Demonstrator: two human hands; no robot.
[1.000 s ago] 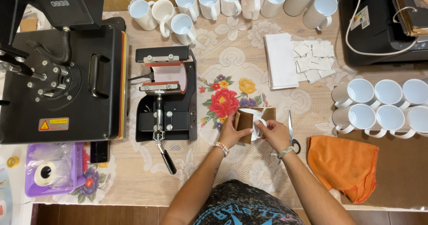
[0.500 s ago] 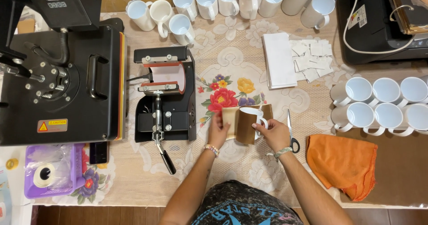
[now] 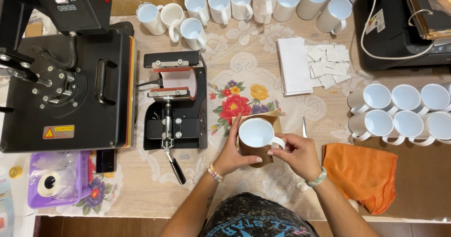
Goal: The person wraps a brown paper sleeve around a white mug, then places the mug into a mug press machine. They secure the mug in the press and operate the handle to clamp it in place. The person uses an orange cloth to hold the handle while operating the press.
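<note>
Presently both hands are closed on one white mug [image 3: 256, 133], held upright just above the table [image 3: 244, 77], in front of the person and right of the small mug press [image 3: 174, 101]. A brown paper sheet [image 3: 268, 155] is wrapped around its body. The left hand [image 3: 230, 155] clasps the wrapped side, fingers curled against the paper. The right hand [image 3: 296, 155] pinches near the handle, where the paper edges seem to meet.

Judgement: the wrap should sit snug and level, edges drawn evenly at the handle, with no slack or creases; the left hand should keep the mug steady while the right works.

Surroundings: scissors [image 3: 304, 126] lie just beside the right hand, blade partly hidden. An orange cloth [image 3: 361, 171] lies further right, with two rows of white mugs [image 3: 404, 110] beyond it. A stack of paper [image 3: 293, 65] and cut scraps [image 3: 329, 61] lie ahead. More mugs [image 3: 244, 4] line the far edge. A large flat press [image 3: 66, 77] occupies the left. Nothing obstructs the hands; the scissors are the nearest hazard.
</note>
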